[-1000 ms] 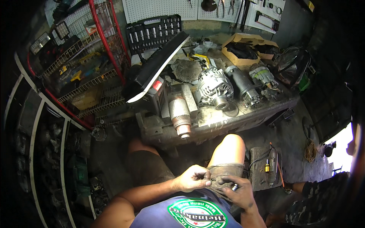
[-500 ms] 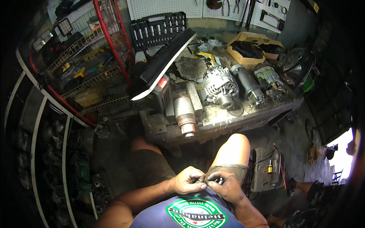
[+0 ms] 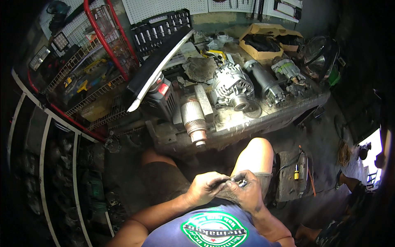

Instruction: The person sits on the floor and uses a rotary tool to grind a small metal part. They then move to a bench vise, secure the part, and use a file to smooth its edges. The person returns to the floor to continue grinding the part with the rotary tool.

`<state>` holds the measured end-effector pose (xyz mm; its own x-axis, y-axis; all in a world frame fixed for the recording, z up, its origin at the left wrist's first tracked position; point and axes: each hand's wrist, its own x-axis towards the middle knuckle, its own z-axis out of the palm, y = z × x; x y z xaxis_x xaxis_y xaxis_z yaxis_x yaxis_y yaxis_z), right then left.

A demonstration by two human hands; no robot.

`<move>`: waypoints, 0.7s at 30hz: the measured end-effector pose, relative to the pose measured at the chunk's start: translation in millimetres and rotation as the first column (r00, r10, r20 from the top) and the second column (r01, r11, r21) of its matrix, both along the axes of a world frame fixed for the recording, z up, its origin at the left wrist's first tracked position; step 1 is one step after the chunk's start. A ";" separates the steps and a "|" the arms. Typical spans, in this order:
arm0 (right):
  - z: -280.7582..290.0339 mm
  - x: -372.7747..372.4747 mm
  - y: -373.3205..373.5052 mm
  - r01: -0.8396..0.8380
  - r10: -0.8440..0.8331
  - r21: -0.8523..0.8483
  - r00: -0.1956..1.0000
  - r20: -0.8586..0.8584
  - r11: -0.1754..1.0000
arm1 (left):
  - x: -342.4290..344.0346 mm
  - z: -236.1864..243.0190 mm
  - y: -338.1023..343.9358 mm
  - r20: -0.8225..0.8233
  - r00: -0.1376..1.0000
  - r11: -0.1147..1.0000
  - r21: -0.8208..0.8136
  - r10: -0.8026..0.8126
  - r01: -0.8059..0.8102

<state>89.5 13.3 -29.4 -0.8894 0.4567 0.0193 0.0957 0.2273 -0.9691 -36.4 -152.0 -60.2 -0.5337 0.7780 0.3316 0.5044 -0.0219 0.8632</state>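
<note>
Both hands have risen slightly, left hand [image 3: 204, 188] and right hand [image 3: 246, 193] pinching a small metal part [image 3: 238, 180].

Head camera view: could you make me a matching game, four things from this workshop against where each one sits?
Things:
1. alternator
2. socket set
3. cardboard box
4. small metal part

Places:
A. against the pegboard wall
B. pinched between both hands
C. middle of the workbench
D. far right corner of the workbench

Pairs: 1-C, 2-A, 3-D, 4-B

White pegboard wall [image 3: 164, 7] along the top; cluttered counter [image 3: 263, 119] at centre; wire shelving [image 3: 82, 86] upper left (daylight at right edge).
</note>
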 end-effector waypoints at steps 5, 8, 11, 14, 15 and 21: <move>7.4 6.7 15.2 -0.069 0.133 -0.497 0.987 0.093 0.865 | -0.2 -2.6 -5.1 0.438 0.898 0.998 0.040 0.027 -0.050; 23.4 8.8 20.3 -0.202 0.202 -0.135 0.979 -0.010 0.970 | 0.8 -2.3 -6.9 0.459 0.888 0.999 0.023 0.020 -0.035; 38.0 9.8 27.7 -0.235 0.232 0.044 0.971 0.061 0.971 | 3.4 -2.1 -5.9 0.451 0.893 0.999 0.024 0.011 -0.025; 41.5 5.4 32.6 -0.258 0.262 0.223 0.965 0.012 0.940 | 5.2 -2.1 -2.6 0.461 0.887 0.999 0.051 -0.009 -0.016; 40.7 3.9 34.3 -0.266 0.284 0.295 0.959 -0.020 0.918 | 5.5 -1.8 -1.7 0.450 0.893 0.999 0.046 -0.020 -0.001; 35.5 5.9 40.9 -0.276 0.311 0.358 0.949 -0.044 0.892 | 7.0 0.4 1.8 0.442 0.896 0.998 0.046 -0.051 0.035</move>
